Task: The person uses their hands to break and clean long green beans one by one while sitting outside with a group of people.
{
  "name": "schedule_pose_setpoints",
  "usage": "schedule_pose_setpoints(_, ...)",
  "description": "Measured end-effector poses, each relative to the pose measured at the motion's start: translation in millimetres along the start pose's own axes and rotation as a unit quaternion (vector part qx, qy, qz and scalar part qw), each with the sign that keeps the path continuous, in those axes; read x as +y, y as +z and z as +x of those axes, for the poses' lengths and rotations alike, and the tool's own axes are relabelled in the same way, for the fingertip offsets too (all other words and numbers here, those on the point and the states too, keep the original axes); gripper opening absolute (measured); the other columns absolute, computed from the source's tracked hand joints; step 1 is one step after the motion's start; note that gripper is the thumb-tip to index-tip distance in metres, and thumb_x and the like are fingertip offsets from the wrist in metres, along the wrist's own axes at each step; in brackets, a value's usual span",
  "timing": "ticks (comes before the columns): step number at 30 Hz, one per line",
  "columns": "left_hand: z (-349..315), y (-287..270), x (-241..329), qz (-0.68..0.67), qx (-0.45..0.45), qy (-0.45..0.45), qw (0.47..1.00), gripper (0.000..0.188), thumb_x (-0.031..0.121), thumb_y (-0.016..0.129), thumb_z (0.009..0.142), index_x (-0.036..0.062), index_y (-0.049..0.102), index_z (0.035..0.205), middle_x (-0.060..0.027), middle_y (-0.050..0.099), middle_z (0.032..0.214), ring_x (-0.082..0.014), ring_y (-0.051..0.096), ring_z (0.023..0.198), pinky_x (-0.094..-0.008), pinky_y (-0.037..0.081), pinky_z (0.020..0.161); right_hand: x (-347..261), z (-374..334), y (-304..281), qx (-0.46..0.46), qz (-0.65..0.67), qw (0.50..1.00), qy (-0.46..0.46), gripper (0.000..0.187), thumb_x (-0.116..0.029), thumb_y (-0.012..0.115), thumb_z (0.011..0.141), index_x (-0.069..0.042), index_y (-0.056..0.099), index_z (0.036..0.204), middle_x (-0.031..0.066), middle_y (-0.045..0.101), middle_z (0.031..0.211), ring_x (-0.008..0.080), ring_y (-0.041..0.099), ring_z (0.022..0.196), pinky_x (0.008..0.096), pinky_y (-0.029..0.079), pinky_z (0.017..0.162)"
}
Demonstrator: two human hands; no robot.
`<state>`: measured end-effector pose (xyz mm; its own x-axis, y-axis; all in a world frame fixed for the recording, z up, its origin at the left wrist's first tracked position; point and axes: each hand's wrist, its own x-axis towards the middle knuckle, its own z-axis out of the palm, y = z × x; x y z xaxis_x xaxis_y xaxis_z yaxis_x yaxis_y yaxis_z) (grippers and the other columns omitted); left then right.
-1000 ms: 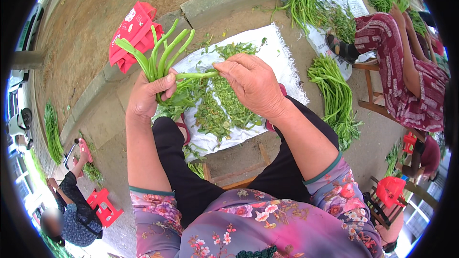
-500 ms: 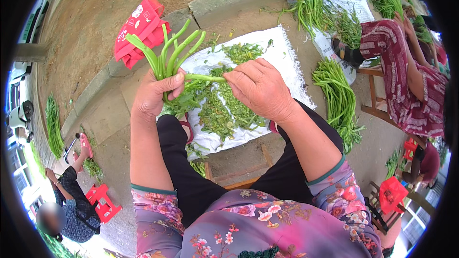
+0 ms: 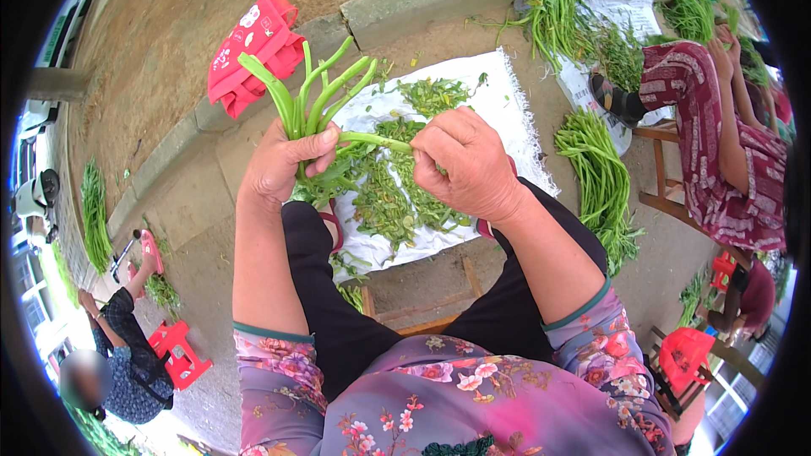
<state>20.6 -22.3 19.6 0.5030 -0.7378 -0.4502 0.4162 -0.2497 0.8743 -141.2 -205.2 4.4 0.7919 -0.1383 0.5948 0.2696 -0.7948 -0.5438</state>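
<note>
White sheet: spread on the ground between the person's feet, frayed along its right edge; much of it carries loose greens, while a strip along the right edge shows bare cloth.
Stalk bundle: on the ground just beyond the sheet's right edge, long green stalks laid side by side, leafy at the near end; judging by its full length, this part is untouched.
Leaf heap: spread over the middle of the sheet and toward its near edge, small green pieces with some yellowed ones; these look like the part already done.
Smaller clump: near the sheet's far edge, similar loose leaves.
Held bunch: raised over the sheet's left edge, several thick, smooth, bright green stalks fanning away from the person, bare of leaf at their upper ends; it seems only partly worked through.
Right hand: above the sheet's right half, thumb and fingers pinched together on a stalk's end.
Left hand: clamped round the bunch, thumb pressed across it.
Single stalk: stretched between both hands, slim, pale green, apparently unbroken; its right end is hidden by fingers.
</note>
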Motion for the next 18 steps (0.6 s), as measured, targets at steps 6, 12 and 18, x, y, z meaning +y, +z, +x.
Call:
schedule_pose_setpoints(6,2.0,-0.9,-3.0,0.013,-0.008,-0.004,1.000,0.031,0.026,0.076,0.073,0.0021,0.059,0.082,-0.0033,0.052,0.061,-0.0101,0.043,0.049,-0.0233,0.030,0.046,-6.5,1.5,-2.8,0.007,0.068,0.996,0.063,0.018,0.003,0.061,0.061,-0.007,0.051,0.072,0.0060,0.047,0.066,0.0258,0.047,0.058,0.0328,0.040,0.055)
schedule_pose_setpoints(12,1.9,-4.7,-4.5,0.014,-0.017,-0.008,1.000,0.031,0.026,0.076,0.074,0.0021,0.059,0.085,-0.0025,0.050,0.059,-0.0101,0.042,0.049,-0.0234,0.030,0.045,-7.1,0.7,-3.7,-0.005,0.097,0.993,0.072,0.016,0.003,0.061,0.063,-0.007,0.054,0.074,0.0052,0.050,0.068,0.0251,0.049,0.059,0.0333,0.041,0.056)
schedule_pose_setpoints(18,0.1,-8.1,-5.1,0.013,-0.004,-0.008,1.000,0.031,0.023,0.075,0.075,0.0021,0.058,0.090,-0.0022,0.051,0.063,-0.0102,0.044,0.050,-0.0230,0.029,0.046,-4.1,-0.3,-5.7,-0.034,0.089,0.993,0.072,0.015,0.001,0.064,0.068,-0.007,0.057,0.078,0.0061,0.055,0.072,0.0259,0.055,0.064,0.0348,0.044,0.059)
